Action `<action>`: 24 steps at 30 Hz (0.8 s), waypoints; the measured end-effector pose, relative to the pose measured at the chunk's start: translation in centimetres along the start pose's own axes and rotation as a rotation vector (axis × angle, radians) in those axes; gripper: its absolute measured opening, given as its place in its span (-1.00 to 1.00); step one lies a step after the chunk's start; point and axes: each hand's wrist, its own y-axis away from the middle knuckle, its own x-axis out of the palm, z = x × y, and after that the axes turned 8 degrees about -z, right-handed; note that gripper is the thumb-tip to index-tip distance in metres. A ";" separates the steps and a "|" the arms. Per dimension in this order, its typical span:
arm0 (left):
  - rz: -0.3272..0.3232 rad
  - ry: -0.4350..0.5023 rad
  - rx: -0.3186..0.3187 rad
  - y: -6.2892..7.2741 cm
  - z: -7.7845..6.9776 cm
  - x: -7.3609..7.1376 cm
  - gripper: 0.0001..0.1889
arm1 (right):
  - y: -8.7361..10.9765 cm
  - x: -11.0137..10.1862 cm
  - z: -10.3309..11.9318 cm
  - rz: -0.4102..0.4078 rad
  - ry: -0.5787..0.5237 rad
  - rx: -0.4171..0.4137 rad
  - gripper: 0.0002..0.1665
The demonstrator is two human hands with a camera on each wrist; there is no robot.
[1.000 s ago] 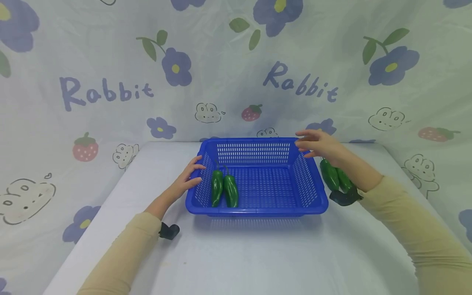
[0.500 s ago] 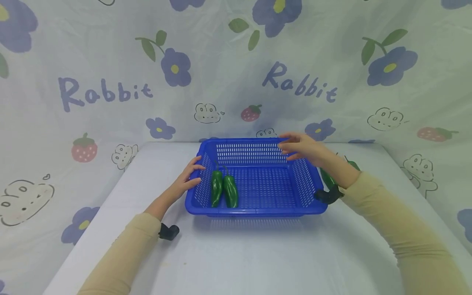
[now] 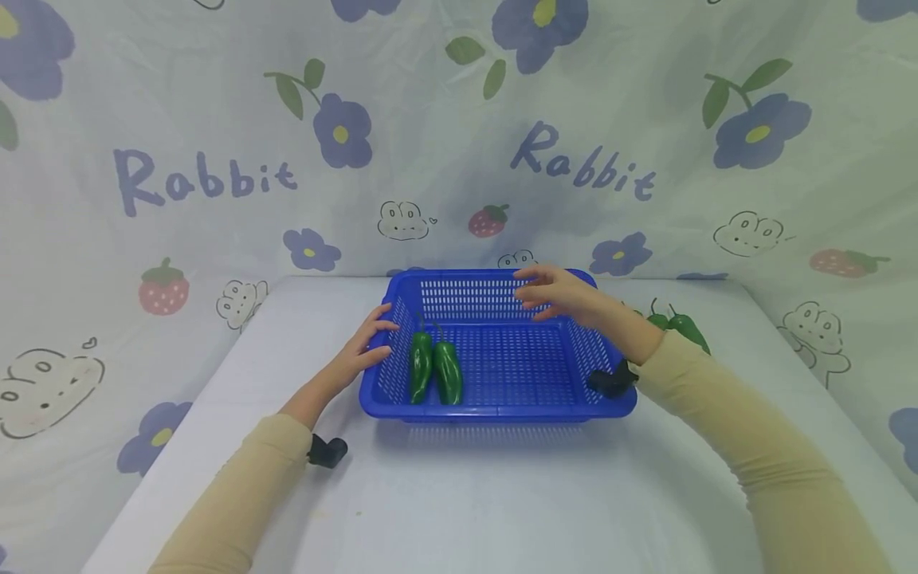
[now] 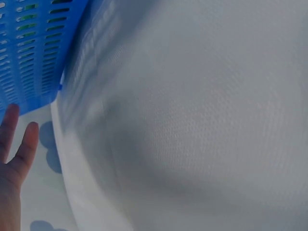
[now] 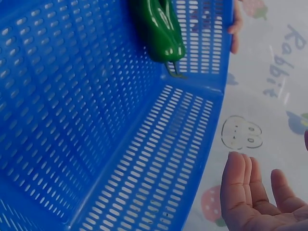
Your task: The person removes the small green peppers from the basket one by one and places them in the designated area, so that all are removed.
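A blue plastic basket (image 3: 495,410) with slotted walls sits on the white-covered table. Two long glossy green peppers lie side by side at its left end, the outer pepper (image 3: 421,367) close to the wall and the other pepper (image 3: 448,375) just right of it. My left hand (image 3: 358,348) rests with spread fingers at the left rim. Over the back right part of the basket hovers my right hand (image 3: 566,296), its fingers loosely bent and nothing between them. In the right wrist view, one green pepper (image 5: 161,33) shows against the far end wall.
More green peppers (image 3: 688,329) lie on the table right of the basket, partly hidden behind the right forearm. Black wrist cameras stick out from the left sleeve (image 3: 244,478) and the right sleeve (image 3: 724,430). A patterned cloth (image 3: 459,143) hangs behind the table.
My right hand has moved left from the basket's right rim to over its back right part, fingers still relaxed. The left hand and the two peppers in the basket stay put.
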 end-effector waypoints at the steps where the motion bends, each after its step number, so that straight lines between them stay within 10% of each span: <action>1: 0.000 -0.001 0.001 0.0 0.0 0.0 -0.58 | -0.1 0.2 0.0 0.007 0.000 -0.001 -0.36; 24: -0.007 -0.003 -0.002 0.0 0.4 0.1 -0.59 | -3.0 5.5 -0.8 0.082 0.126 0.077 -0.33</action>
